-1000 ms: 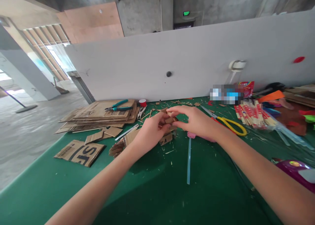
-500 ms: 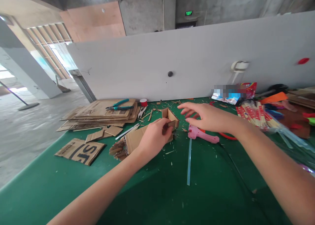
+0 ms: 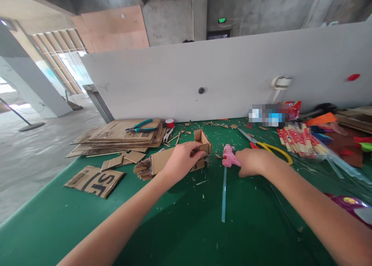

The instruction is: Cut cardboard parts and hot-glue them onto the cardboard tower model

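Note:
My left hand (image 3: 184,157) pinches the edge of a small open cardboard box part (image 3: 201,137) at the right end of a cardboard construction (image 3: 160,161). Layered, rough cardboard pieces (image 3: 143,168) stick out at its left end. My right hand (image 3: 251,162) is closed round the handle of a pink glue gun (image 3: 229,156), which lies on the green table. A translucent glue stick (image 3: 224,194) extends from the gun toward me. Scissors (image 3: 263,145) with red and yellow handles lie just beyond my right hand.
Stacked cardboard sheets (image 3: 99,136) with teal-handled pliers (image 3: 142,129) are at the left, near a printed cardboard piece (image 3: 95,180). A red-and-white roll (image 3: 169,123) stands behind. At the right are packaged sticks (image 3: 300,140) and a purple object (image 3: 351,208). A grey partition (image 3: 159,80) borders the table.
My right hand has moved down from above the glue gun onto its handle and closed, uncovering the scissors. My left hand keeps its hold; the cardboard construction has shifted slightly.

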Demonstrator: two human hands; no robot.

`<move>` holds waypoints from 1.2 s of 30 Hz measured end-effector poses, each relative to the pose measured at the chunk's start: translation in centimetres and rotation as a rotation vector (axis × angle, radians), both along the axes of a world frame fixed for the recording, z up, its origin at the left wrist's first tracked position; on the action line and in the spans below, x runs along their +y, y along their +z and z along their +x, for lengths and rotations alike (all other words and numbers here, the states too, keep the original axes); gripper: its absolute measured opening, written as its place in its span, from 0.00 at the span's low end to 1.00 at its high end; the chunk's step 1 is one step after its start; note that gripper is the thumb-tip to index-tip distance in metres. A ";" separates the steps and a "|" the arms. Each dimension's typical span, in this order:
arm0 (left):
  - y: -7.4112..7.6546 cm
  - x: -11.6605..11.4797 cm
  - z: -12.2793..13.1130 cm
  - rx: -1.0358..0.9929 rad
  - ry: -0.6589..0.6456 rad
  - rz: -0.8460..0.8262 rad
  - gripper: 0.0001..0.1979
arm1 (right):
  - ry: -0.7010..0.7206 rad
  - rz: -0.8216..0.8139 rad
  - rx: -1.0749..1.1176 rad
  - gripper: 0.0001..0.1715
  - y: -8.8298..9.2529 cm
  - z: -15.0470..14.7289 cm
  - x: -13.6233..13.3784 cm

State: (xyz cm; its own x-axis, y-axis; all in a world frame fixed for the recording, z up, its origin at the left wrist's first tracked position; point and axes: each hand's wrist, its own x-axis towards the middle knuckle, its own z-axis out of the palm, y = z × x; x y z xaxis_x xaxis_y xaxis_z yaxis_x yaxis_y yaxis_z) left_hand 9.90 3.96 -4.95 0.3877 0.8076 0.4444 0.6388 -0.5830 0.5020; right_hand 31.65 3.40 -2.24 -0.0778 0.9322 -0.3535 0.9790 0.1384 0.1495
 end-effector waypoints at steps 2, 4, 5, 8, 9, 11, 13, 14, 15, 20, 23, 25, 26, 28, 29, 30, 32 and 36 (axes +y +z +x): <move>-0.1 0.2 -0.1 -0.005 -0.004 0.006 0.08 | -0.016 0.062 -0.009 0.19 -1.3 -0.1 -0.4; -0.1 0.2 -0.2 -0.007 -0.003 0.010 0.08 | -0.012 0.132 0.002 0.23 -2.4 0.2 -0.7; -0.1 0.2 -0.2 -0.008 -0.007 0.008 0.09 | -0.006 0.164 0.013 0.24 -2.9 0.4 -0.8; -0.1 0.1 -0.3 -0.020 -0.033 -0.005 0.10 | 0.001 0.254 0.054 0.24 -4.3 0.8 -0.9; -0.2 0.1 -0.4 -0.026 -0.037 -0.007 0.10 | -0.005 0.286 0.072 0.23 -4.6 0.9 -0.9; -0.2 0.1 -0.4 -0.031 -0.035 -0.007 0.10 | -0.030 0.349 0.118 0.16 -5.2 0.9 -0.9; -0.3 0.1 -0.4 -0.032 -0.028 -0.011 0.10 | -0.056 0.399 0.173 0.10 -5.6 0.9 -0.9; -0.3 0.1 -0.4 -0.035 -0.025 -0.015 0.09 | -0.078 0.438 0.244 0.10 -5.8 0.9 -1.0; -0.3 0.1 -0.4 -0.043 -0.024 -0.022 0.09 | -0.111 0.487 0.356 0.12 -6.0 0.9 -1.1; 0.9 0.0 -0.7 -0.189 -0.013 -0.100 0.07 | -0.319 0.651 1.338 0.18 -7.3 0.6 -2.5; 1.7 -0.1 -1.5 -0.364 -0.053 -0.235 0.10 | -0.244 0.534 1.757 0.18 -7.8 0.5 -4.0; 1.8 -0.1 -2.3 -0.470 -0.138 -0.387 0.12 | -0.172 0.419 1.798 0.18 -8.0 0.4 -5.0; 1.7 -0.1 -2.7 -0.508 -0.192 -0.460 0.13 | -0.137 0.354 1.771 0.18 -8.0 0.4 -5.4; 1.3 -0.1 -3.4 -0.551 -0.286 -0.567 0.15 | -0.080 0.236 1.672 0.19 -8.1 0.3 -6.0; 1.1 0.0 -3.7 -0.560 -0.321 -0.602 0.16 | -0.066 0.196 1.613 0.20 -8.0 0.2 -6.2; 1.0 0.1 -3.9 -0.558 -0.348 -0.631 0.17 | -0.067 0.175 1.556 0.22 -8.0 0.1 -6.4; 0.8 0.2 -4.0 -0.527 -0.390 -0.686 0.18 | -0.075 0.185 1.458 0.25 -7.8 -0.1 -6.7; 0.9 0.3 -3.8 -0.489 -0.434 -0.753 0.18 | -0.002 0.288 1.340 0.25 -7.4 -0.6 -7.0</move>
State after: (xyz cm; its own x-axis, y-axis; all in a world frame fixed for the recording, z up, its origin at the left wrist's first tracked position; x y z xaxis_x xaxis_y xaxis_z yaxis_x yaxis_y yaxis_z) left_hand 6.09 4.31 -4.00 0.6273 0.7761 0.0647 0.0696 -0.1385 0.9879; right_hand 31.07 -3.60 -9.65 -0.2020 0.9598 0.1951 0.3954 0.2621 -0.8803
